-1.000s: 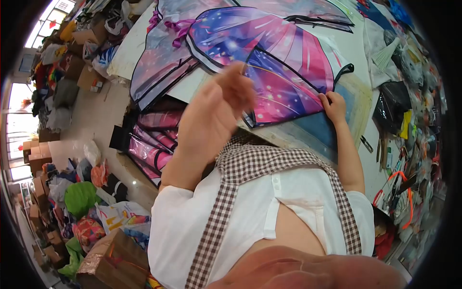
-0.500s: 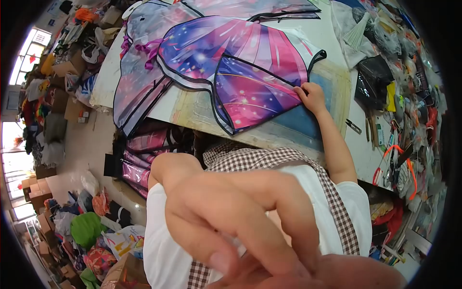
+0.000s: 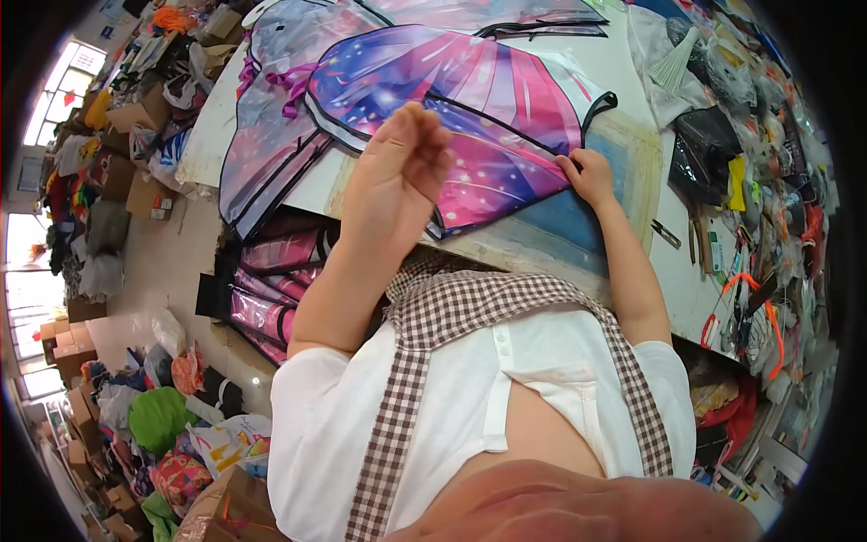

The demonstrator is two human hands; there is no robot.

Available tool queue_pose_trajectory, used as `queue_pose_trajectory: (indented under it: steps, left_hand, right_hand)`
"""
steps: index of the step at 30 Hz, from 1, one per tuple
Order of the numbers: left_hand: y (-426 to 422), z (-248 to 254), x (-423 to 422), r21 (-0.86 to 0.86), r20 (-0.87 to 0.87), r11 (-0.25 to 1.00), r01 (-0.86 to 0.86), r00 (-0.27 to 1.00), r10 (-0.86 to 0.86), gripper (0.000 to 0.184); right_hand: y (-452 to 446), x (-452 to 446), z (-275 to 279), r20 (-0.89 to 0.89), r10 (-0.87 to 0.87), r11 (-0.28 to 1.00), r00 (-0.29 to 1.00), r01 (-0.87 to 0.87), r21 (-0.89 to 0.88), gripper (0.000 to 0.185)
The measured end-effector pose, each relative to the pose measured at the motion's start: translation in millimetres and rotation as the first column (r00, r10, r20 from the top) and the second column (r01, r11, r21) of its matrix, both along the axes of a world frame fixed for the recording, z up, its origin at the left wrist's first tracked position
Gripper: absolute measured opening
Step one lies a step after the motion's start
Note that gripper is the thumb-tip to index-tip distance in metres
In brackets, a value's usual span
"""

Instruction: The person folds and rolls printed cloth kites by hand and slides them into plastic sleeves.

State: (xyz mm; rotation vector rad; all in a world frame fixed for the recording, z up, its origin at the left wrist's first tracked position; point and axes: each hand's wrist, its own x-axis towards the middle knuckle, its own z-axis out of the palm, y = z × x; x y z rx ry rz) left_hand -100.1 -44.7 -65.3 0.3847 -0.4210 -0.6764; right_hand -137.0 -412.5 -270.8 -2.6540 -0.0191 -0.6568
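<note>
My right hand [image 3: 591, 176] pinches the black-bound edge of a pink, purple and blue butterfly-wing cape [image 3: 506, 172] near the right of the table. One corner of the cape is folded over on itself, star-patterned side up. Raised in front of the cape, my left hand [image 3: 406, 176] has its palm partly toward me and its fingers loosely curled; nothing shows in it. It hides part of the cape's lower left. A paler wing cape [image 3: 271, 117] with black edging and purple ties [image 3: 291, 86] lies beneath and to the left.
Thread snips [image 3: 666, 234] lie on the white table [image 3: 646, 298] at the right, near a black plastic bag [image 3: 703, 149]. Pink packaged fabric [image 3: 262, 307] sits below the table's left edge. Boxes and bags [image 3: 163, 420] crowd the floor at left.
My left hand has moved from close to my face, forward to above the cape. My right hand keeps its hold at the cape's edge, almost still.
</note>
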Motion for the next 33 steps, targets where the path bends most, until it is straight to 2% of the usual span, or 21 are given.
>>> queue_pose_trajectory:
  steps: [2,5,10,12,14,15,16,17,18,20,21,22,28,33]
  left_hand:
    - [13,-23,2,0.197,-0.157,0.949,-0.248,0.947,0.28,0.031]
    - [19,-17,-15,0.223,-0.182,0.933,-0.282,0.928,0.324,0.033]
    - [33,-22,-34,0.211,-0.195,0.932,-0.296,0.921,0.337,0.032]
    - [48,-46,-38,0.208,-0.169,0.936,-0.285,0.932,0.322,0.03]
    - [69,-91,-42,0.207,-0.106,0.944,-0.257,0.953,0.283,0.027]
    - [81,-121,-46,0.495,0.115,0.796,-0.349,0.934,0.339,0.024]
    - [95,-158,-53,0.701,0.335,0.55,-0.454,0.89,0.308,0.021]
    - [109,-204,-58,0.831,0.405,0.338,-0.442,0.897,0.177,0.018]
    - [119,-245,-63,0.895,0.433,0.099,-0.434,0.901,0.028,0.016]
    - [120,-287,-68,0.916,0.267,-0.288,-0.279,0.96,-0.083,0.019]
    - [121,-303,-67,0.888,0.197,-0.401,-0.226,0.974,-0.112,0.02]
    - [119,-312,-65,0.878,0.163,-0.432,-0.206,0.977,-0.135,0.02]
    - [84,-346,-38,0.951,0.221,-0.133,-0.281,0.912,-0.344,0.022]
    - [90,-357,-25,0.964,0.233,-0.014,-0.264,0.874,-0.427,0.024]
  right_hand:
    - [5,2,-1,0.008,0.026,1.0,1.0,-0.026,0.015,0.04]
    - [1,3,-3,-0.066,-0.013,1.0,0.998,0.012,-0.015,0.041]
    - [4,1,-3,-0.043,-0.016,1.0,0.999,0.016,-0.014,0.043]
    - [4,2,-2,-0.049,-0.02,1.0,0.999,0.019,-0.022,0.043]
    - [2,4,-1,-0.047,-0.017,0.999,0.999,0.016,-0.033,0.043]
    - [2,6,-2,-0.033,-0.016,0.999,0.999,0.015,-0.038,0.044]
    - [2,5,-4,-0.021,-0.02,0.999,1.0,0.019,-0.04,0.045]
    - [3,3,-6,-0.011,-0.029,0.999,1.0,0.028,-0.038,0.046]
    - [3,0,-6,-0.014,-0.039,0.999,0.999,0.039,-0.036,0.046]
    - [5,-2,-3,-0.041,-0.046,0.998,0.998,0.044,-0.033,0.045]
    - [5,1,0,-0.045,-0.051,0.998,0.998,0.049,-0.031,0.045]
    - [5,2,0,-0.038,-0.063,0.998,0.997,0.062,-0.026,0.045]
    - [6,1,2,-0.033,-0.047,0.999,0.998,0.047,-0.026,0.043]
    - [3,1,2,-0.042,-0.024,1.0,0.999,0.023,-0.019,0.041]
